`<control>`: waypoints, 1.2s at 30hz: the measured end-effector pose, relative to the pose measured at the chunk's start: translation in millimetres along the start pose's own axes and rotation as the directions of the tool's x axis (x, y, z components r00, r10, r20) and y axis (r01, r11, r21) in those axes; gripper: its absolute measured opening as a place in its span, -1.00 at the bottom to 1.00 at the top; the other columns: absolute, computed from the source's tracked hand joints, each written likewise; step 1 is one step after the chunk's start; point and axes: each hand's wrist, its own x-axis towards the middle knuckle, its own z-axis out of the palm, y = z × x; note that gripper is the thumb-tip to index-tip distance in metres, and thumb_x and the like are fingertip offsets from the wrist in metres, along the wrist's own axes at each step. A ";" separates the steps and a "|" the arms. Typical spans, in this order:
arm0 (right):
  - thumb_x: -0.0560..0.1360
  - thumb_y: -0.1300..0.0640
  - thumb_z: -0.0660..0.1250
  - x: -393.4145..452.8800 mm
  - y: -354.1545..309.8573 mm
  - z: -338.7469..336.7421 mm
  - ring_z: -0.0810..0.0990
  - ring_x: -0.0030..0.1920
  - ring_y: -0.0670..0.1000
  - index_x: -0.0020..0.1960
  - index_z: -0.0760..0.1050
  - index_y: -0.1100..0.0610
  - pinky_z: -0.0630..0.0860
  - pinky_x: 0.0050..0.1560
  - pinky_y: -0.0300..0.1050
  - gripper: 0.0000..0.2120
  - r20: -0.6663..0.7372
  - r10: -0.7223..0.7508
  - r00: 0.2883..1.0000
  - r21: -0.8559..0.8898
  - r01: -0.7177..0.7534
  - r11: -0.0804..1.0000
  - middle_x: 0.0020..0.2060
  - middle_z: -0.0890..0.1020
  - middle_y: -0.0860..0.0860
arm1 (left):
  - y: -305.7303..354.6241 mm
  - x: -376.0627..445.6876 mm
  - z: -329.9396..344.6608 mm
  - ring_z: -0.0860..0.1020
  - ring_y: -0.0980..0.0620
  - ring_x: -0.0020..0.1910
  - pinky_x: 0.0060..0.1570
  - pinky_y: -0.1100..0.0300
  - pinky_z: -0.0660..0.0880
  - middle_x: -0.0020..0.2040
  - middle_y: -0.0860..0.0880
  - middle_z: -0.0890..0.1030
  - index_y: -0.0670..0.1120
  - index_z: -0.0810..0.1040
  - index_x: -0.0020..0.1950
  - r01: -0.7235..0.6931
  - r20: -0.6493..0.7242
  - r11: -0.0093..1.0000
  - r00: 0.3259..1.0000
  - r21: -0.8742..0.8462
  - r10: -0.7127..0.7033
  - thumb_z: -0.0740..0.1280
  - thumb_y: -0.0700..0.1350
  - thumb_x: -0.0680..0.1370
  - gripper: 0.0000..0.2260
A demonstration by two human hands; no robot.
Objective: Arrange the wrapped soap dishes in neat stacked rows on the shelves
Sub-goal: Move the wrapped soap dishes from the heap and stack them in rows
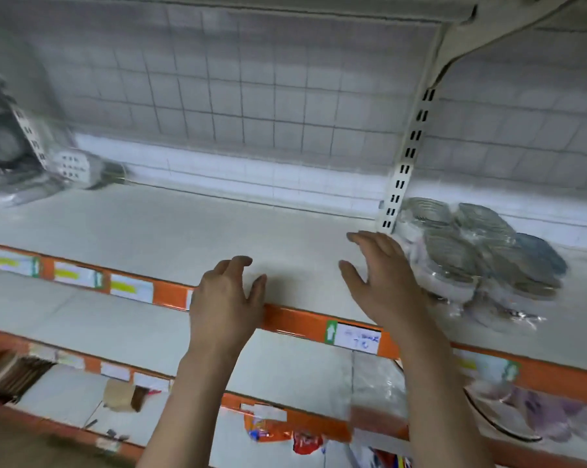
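A heap of plastic-wrapped oval soap dishes (478, 255), grey and see-through, lies on the white shelf (191, 228) at the right, just past the slotted upright. My right hand (383, 278) is over the shelf with straight spread fingers, its back close to the left side of the heap, holding nothing. My left hand (226, 295) hovers at the shelf's orange front edge, fingers loosely bent and empty. The picture is blurred by motion.
A slotted white upright (407, 160) and bracket stand at the shelf's back right. Wrapped metal wares (25, 170) sit at the far left. Orange price rails (295, 319) front each shelf. Lower shelves hold a small brown box (120, 395), packets and wrapped plates (521, 413).
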 end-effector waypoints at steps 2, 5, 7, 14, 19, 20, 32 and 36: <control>0.45 0.04 0.23 5.1 -44.9 38.6 0.42 0.29 0.19 0.29 0.48 0.18 0.34 0.34 0.10 -0.55 0.034 -0.041 0.999 0.035 0.040 0.999 0.22 0.53 0.12 | -46.6 3.9 -35.7 0.56 -0.22 0.05 -0.06 -0.02 0.51 0.07 -0.14 0.62 -0.13 0.57 0.17 0.011 -0.046 0.998 0.999 0.066 -0.008 0.37 -0.06 0.51 -0.73; 0.44 0.06 0.24 10.0 -113.3 96.2 0.43 0.29 0.17 0.28 0.49 0.18 0.30 0.35 0.01 -0.56 0.097 -0.112 0.989 0.092 0.104 0.990 0.22 0.54 0.11 | -118.6 4.2 -91.7 0.59 -0.27 -0.05 -0.12 -0.07 0.53 0.00 -0.18 0.64 -0.16 0.60 0.10 0.088 -0.112 0.982 0.991 0.164 -0.070 0.39 -0.09 0.48 -0.76; 0.45 0.09 0.28 11.4 -156.2 131.4 0.44 0.28 0.15 0.27 0.49 0.18 0.31 0.32 -0.03 -0.59 0.149 -0.163 0.975 0.129 0.144 0.981 0.21 0.54 0.11 | -162.9 -0.5 -129.2 0.59 -0.28 -0.05 -0.10 -0.10 0.54 0.00 -0.19 0.64 -0.17 0.60 0.10 0.161 -0.151 0.967 0.980 0.198 -0.132 0.36 -0.08 0.49 -0.75; 0.48 0.17 0.33 20.7 -281.1 216.0 0.42 0.27 0.10 0.29 0.46 0.15 0.32 0.30 -0.07 -0.62 0.275 -0.318 0.907 0.252 0.251 0.935 0.22 0.52 0.06 | -272.1 -23.4 -225.2 0.57 -0.23 -0.04 -0.15 -0.01 0.49 0.01 -0.16 0.62 -0.16 0.59 0.13 0.390 -0.288 0.894 0.901 0.220 -0.323 0.39 -0.10 0.50 -0.76; 0.50 0.16 0.32 37.7 -328.1 257.0 0.38 0.29 0.06 0.31 0.44 0.12 0.33 0.30 -0.05 -0.62 0.320 -0.365 0.874 0.290 0.276 0.916 0.25 0.49 0.03 | -316.2 -20.4 -245.5 0.56 -0.19 -0.03 -0.19 0.09 0.40 -0.03 -0.13 0.63 -0.16 0.60 0.09 0.454 -0.339 0.861 0.866 0.227 -0.367 0.39 -0.11 0.50 -0.78; 0.50 0.16 0.31 41.8 -333.7 264.8 0.37 0.29 0.06 0.31 0.44 0.11 0.34 0.30 -0.05 -0.62 0.324 -0.368 0.872 0.293 0.277 0.915 0.25 0.49 0.02 | -324.1 -16.3 -246.1 0.56 -0.18 -0.03 -0.19 0.10 0.40 -0.02 -0.13 0.63 -0.16 0.60 0.09 0.456 -0.341 0.860 0.865 0.229 -0.367 0.39 -0.11 0.50 -0.79; 0.50 0.19 0.34 150.8 -368.4 350.8 0.38 0.31 0.10 0.32 0.44 0.18 0.21 0.29 -0.21 -0.61 0.280 -0.330 0.901 0.296 0.245 0.923 0.26 0.50 0.08 | -400.2 122.4 -245.5 0.53 -0.17 0.09 0.01 -0.05 0.48 0.11 -0.12 0.59 -0.12 0.54 0.22 0.386 -0.277 0.897 0.905 0.216 -0.323 0.34 -0.06 0.53 -0.71; 0.51 0.17 0.32 188.4 -381.2 372.0 0.36 0.31 0.09 0.34 0.42 0.17 0.19 0.29 -0.22 -0.60 0.265 -0.325 0.908 0.295 0.244 0.924 0.29 0.47 0.06 | -414.8 174.9 -248.0 0.52 -0.20 0.08 0.03 -0.07 0.47 0.09 -0.15 0.59 -0.13 0.54 0.21 0.335 -0.273 0.918 0.922 0.214 -0.273 0.35 -0.06 0.53 -0.71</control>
